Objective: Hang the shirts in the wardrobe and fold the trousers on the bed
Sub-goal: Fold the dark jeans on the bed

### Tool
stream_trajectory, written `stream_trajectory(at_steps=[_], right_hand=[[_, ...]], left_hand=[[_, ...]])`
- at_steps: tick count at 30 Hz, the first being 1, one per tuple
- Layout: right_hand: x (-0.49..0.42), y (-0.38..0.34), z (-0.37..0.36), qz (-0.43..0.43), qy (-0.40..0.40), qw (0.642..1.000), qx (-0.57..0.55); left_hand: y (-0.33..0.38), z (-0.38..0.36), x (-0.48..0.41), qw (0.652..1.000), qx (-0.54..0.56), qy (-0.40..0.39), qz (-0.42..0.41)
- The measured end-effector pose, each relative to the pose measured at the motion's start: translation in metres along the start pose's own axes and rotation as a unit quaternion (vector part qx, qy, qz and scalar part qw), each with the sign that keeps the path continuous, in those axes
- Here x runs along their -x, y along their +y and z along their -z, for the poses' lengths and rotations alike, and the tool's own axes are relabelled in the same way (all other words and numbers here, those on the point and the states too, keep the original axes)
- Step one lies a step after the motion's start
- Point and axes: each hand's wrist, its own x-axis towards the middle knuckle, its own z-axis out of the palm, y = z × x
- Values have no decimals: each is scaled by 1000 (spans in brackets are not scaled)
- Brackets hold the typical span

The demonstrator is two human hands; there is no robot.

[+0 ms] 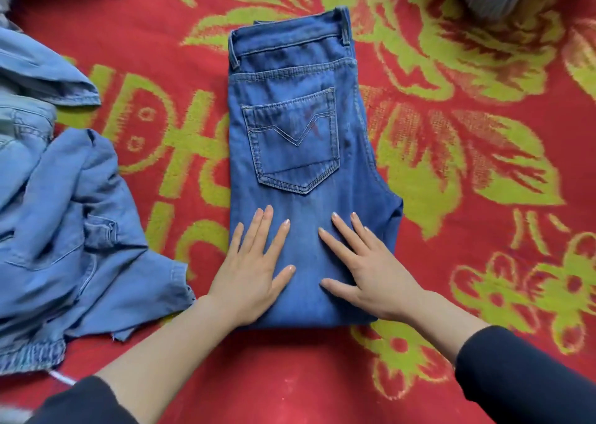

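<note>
A pair of dark blue jeans (300, 152) is laid folded into a long rectangle on the bed, which is covered by a red blanket with a yellow-green floral pattern (467, 165). The waistband is turned away from the person and one back pocket (292, 142) is shown on top. The near end of the jeans is pressed flat by both hands. The left hand (254, 268) is laid palm down at the left edge, its fingers (261, 226) straight and slightly spread. The right hand (371, 268) is laid palm down beside it, fingers likewise straight and spread; nothing is gripped. Black sleeves (522, 381) are seen on both forearms. A heap of lighter blue denim garments (64, 230) is piled to the left, apart from the jeans.
</note>
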Motion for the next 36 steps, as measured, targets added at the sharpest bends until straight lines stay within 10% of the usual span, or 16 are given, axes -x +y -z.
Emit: stream_trajectory(at_steps=[12, 19, 28, 33, 36], right_hand=[[45, 2, -31, 85, 27, 990, 112], [39, -4, 22, -11, -26, 988, -152], [69, -3, 63, -140, -247, 912, -296], [105, -11, 36, -258, -421, 781, -382], [104, -12, 39, -267, -423, 767, -401]], left_hand=[[9, -1, 51, 995, -28, -74, -52], [27, 49, 34, 971, 139, -191, 30], [66, 100, 43, 834, 348, -409, 126], [86, 80, 80, 668, 443, -563, 201], [81, 79, 85, 630, 480, -572, 215]])
